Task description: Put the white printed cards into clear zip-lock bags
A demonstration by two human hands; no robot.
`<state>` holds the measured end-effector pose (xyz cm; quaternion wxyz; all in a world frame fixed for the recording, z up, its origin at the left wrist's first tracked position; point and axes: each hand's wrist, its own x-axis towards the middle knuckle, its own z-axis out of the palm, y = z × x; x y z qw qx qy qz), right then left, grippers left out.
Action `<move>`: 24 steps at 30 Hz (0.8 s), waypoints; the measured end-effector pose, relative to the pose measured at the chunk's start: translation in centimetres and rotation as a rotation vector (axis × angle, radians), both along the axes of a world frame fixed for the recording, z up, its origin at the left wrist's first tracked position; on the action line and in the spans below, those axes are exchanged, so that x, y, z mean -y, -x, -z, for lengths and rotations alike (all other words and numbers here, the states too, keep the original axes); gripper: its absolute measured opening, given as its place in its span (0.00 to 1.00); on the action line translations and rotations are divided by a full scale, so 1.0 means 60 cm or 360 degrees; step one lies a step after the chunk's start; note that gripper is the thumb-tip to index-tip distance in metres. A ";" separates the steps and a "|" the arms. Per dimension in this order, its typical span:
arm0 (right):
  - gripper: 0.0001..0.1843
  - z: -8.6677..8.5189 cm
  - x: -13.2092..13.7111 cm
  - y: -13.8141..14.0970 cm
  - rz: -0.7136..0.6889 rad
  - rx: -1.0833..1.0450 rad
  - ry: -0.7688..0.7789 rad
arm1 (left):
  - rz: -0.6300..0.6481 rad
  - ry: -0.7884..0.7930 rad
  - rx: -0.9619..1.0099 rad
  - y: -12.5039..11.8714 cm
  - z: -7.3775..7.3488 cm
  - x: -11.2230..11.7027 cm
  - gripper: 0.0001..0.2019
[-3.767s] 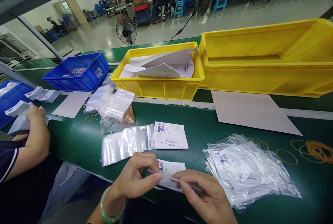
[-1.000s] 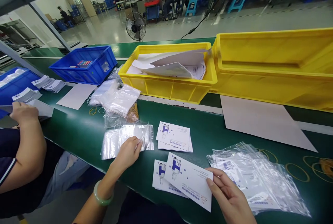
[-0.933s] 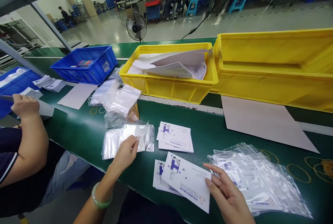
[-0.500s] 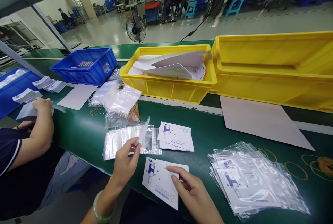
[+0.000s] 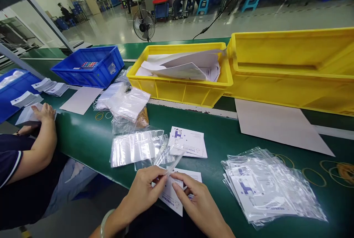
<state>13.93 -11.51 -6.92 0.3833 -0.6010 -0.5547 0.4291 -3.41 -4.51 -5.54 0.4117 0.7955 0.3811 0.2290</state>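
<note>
My left hand (image 5: 143, 192) pinches the mouth of a clear zip bag (image 5: 166, 153) that stands up from the table's near edge. My right hand (image 5: 197, 206) holds a white printed card (image 5: 173, 197) just under that bag's opening, fingertips meeting the left hand's. A flat stack of empty clear bags (image 5: 132, 148) lies just beyond my left hand. A small pile of printed cards (image 5: 189, 142) sits behind the lifted bag. To the right lies a heap of bagged cards (image 5: 265, 188).
A yellow bin with white sheets (image 5: 179, 85) and a larger yellow bin (image 5: 290, 83) stand at the back, grey cardboard (image 5: 276, 125) in front. Rubber bands (image 5: 334, 166) lie far right. A co-worker's arm (image 5: 38, 138) rests at the left by blue bins (image 5: 88, 70).
My left hand has lifted one clear bag off the stack and brought it toward me. My right hand drew the card in until both hands meet at the bag's mouth.
</note>
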 end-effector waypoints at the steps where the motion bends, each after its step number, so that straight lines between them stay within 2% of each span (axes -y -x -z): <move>1: 0.18 0.000 0.000 0.000 -0.0001 0.0010 -0.0012 | 0.0016 -0.0001 0.0004 -0.001 -0.001 0.000 0.10; 7: 0.13 -0.002 -0.004 0.001 -0.0066 0.0063 -0.0116 | 0.0034 -0.0113 0.0139 -0.016 -0.006 -0.004 0.12; 10: 0.13 0.002 -0.004 0.003 -0.0099 0.0136 -0.0249 | 0.0020 -0.0088 0.0195 -0.022 -0.003 -0.005 0.05; 13: 0.15 0.009 -0.001 0.008 -0.0200 0.0256 -0.0391 | -0.0056 -0.0058 0.0128 -0.027 0.001 -0.003 0.06; 15: 0.16 0.011 0.000 0.010 -0.0244 0.0333 -0.0428 | -0.0066 -0.0097 0.0040 -0.028 0.002 -0.003 0.03; 19: 0.14 0.008 0.001 0.007 -0.0253 0.0326 -0.0374 | 0.0076 -0.0076 -0.0056 -0.022 -0.004 -0.007 0.07; 24: 0.11 0.002 0.003 -0.008 -0.0116 0.0250 -0.0345 | 0.0192 0.0104 -0.0100 -0.014 -0.022 -0.012 0.09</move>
